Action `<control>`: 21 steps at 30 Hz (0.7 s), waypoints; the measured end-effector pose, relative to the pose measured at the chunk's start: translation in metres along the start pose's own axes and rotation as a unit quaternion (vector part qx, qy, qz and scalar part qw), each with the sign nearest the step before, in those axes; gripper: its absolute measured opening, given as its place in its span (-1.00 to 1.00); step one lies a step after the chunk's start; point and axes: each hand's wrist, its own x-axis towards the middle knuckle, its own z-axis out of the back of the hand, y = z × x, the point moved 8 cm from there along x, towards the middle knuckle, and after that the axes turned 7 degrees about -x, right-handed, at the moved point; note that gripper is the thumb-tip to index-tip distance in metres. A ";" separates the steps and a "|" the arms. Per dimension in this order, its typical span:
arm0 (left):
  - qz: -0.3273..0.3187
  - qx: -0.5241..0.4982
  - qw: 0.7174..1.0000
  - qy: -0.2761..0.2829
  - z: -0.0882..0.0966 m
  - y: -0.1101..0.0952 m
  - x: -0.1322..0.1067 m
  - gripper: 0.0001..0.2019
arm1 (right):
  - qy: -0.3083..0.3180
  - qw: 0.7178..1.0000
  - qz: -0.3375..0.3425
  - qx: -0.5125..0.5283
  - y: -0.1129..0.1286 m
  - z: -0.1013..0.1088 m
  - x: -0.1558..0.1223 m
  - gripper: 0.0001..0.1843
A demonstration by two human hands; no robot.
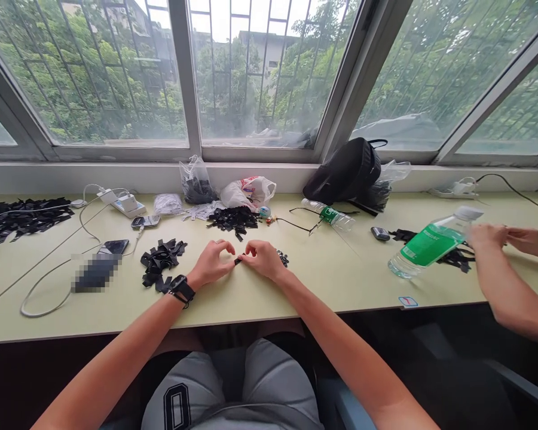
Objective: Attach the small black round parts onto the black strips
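My left hand (pixel 213 261) and my right hand (pixel 264 258) meet at the middle of the pale green table (pixel 260 295), fingers pinched together on a small black piece (pixel 238 260) held between them. A black watch (pixel 182 289) sits on my left wrist. A heap of black strap pieces (pixel 161 261) lies just left of my left hand. A few tiny black parts (pixel 283 258) lie beside my right hand. Another heap of black pieces (pixel 234 220) is farther back.
A dark phone (pixel 99 266) on a white cable lies at the left, with a power strip (pixel 124 203) behind. Plastic bags (pixel 247 192), a black bag (pixel 347 170), glasses (pixel 305 218) and a lying bottle (pixel 336 216) line the sill. Another person's hands (pixel 504 239) work beside a green-labelled bottle (pixel 433 243) at the right.
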 end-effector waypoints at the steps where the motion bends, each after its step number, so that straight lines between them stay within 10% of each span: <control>1: -0.018 -0.005 1.000 0.015 -0.002 -0.005 0.000 -0.83 | -0.018 1.000 -0.001 0.003 0.000 0.005 0.001 -0.70; 6: -0.059 -0.020 0.995 0.073 -0.008 -0.017 -0.002 -0.68 | -0.079 0.995 -0.035 0.051 -0.021 0.043 0.010 -0.67; 11: -0.058 0.026 0.996 0.058 -0.002 -0.015 -0.001 -0.85 | -0.108 0.971 -0.168 -0.132 -0.067 0.078 0.002 -0.80; 21: -0.060 0.039 0.995 0.067 0.001 -0.004 0.001 -0.65 | 0.030 0.974 -0.181 -0.135 -0.090 0.073 -0.009 -0.90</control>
